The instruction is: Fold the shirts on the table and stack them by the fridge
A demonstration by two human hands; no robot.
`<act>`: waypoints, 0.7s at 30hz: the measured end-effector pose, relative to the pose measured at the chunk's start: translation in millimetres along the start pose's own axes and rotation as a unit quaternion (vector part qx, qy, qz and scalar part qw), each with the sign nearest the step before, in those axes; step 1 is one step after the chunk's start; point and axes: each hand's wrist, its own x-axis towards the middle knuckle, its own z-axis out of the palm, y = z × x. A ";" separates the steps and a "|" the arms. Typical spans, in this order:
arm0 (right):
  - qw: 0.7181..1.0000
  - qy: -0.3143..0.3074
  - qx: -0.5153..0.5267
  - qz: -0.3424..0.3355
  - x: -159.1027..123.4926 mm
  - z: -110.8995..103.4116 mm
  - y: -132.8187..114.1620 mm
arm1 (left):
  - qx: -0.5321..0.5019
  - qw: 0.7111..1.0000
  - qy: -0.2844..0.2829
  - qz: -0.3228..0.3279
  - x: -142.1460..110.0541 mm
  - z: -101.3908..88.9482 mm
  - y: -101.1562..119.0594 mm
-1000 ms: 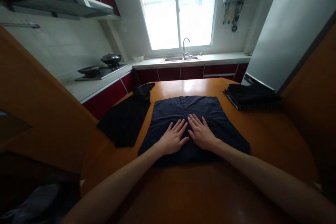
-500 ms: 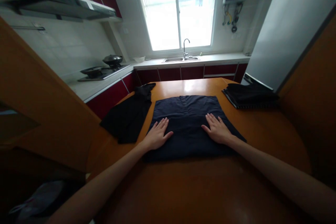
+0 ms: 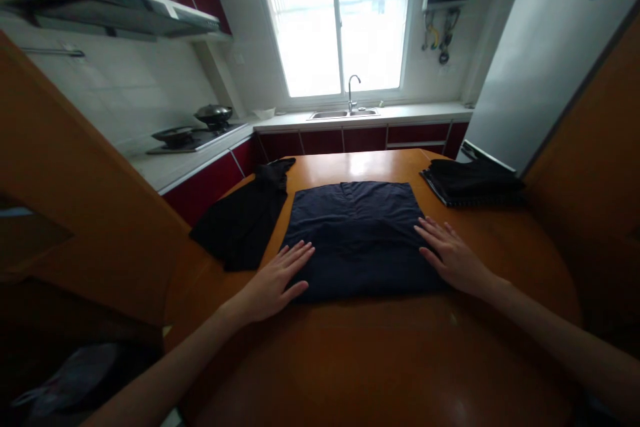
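A dark navy garment [image 3: 357,240], folded into a wide, nearly flat panel, lies in the middle of the wooden table. A short placket-like seam shows at its far edge; whether it is a shirt or trousers I cannot tell. My left hand [image 3: 275,280] is at its near left side, fingers stretched and overlapping the cloth. Over the right edge of the garment is my right hand [image 3: 453,257], fingers extended and slightly spread. Neither hand grips anything. Whether the palms touch the cloth is unclear.
The orange-brown wooden table [image 3: 370,353] has a rounded right edge. A loose black garment [image 3: 245,220] lies at the left, and a folded black stack of cloth [image 3: 473,183] at the far right. Beyond are a sink [image 3: 330,115], a stove [image 3: 200,140] and a fridge [image 3: 540,60].
Both hands have moved outward from the middle of the navy garment to its left and right sides, and a little nearer to me. The garment's right edge has drawn inward slightly.
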 end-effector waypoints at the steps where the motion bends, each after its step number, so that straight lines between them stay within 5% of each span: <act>1: 0.999 -0.022 0.008 -0.031 -2.1 -2.5 -8.7 | -0.001 1.000 -0.016 0.015 -2.6 0.8 6.2; 5: 0.988 -0.113 0.039 -0.097 -17.7 -4.7 -17.7 | 0.006 0.999 -0.046 0.024 -18.4 6.6 10.0; 12: 0.982 -0.157 0.065 -0.079 -47.9 -16.3 20.4 | 0.007 0.999 -0.033 0.036 -51.5 0.5 -12.8; 21: 0.988 -0.079 0.018 -0.131 -63.5 -35.8 38.7 | 0.081 0.984 0.080 0.138 -61.6 1.1 -18.4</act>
